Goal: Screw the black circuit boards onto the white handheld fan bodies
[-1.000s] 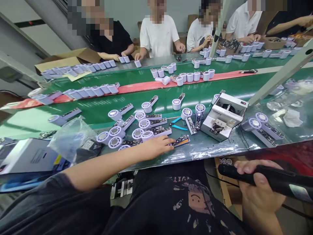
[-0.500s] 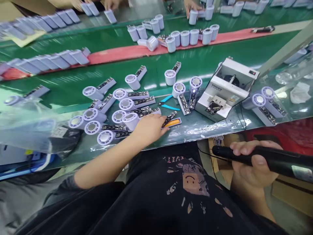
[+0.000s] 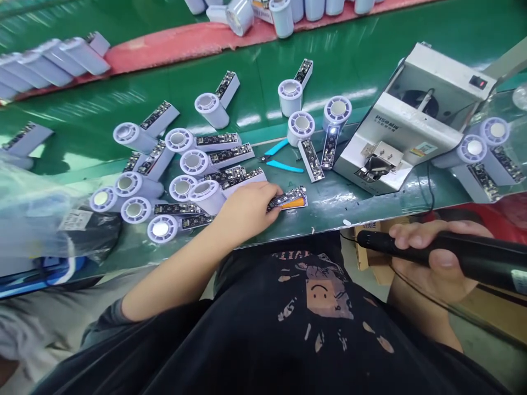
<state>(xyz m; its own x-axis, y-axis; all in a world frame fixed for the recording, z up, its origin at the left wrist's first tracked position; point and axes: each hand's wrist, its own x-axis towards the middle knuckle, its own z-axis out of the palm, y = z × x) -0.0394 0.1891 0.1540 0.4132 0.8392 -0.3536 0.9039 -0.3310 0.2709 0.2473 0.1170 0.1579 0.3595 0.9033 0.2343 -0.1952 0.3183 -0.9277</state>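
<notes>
My left hand [image 3: 251, 211] rests low over the bench, its fingers closed on the end of a circuit board [image 3: 293, 196]. The board lies slanted over an open lilac housing with an orange battery [image 3: 295, 203] inside. In my right hand [image 3: 438, 258] is a black electric screwdriver [image 3: 473, 255], held past the bench's front edge, tip pointing left. Behind my left hand are teal-handled cutters [image 3: 284, 156] and several lilac units with round heads, such as one [image 3: 207, 196] beside my wrist. One unit [image 3: 330, 144] shows a lit white light.
A white metal dispenser machine [image 3: 395, 131] stands right of centre, with two units [image 3: 473, 148] beyond it. Clear plastic and a black bag [image 3: 96, 230] lie at the left. Across the back, a red strip [image 3: 173, 46] carries more lilac units.
The view has moved closer to the bench. The circuit board's far end has come down nearer the orange battery, with my left fingers at its near end. My right hand still holds the screwdriver.
</notes>
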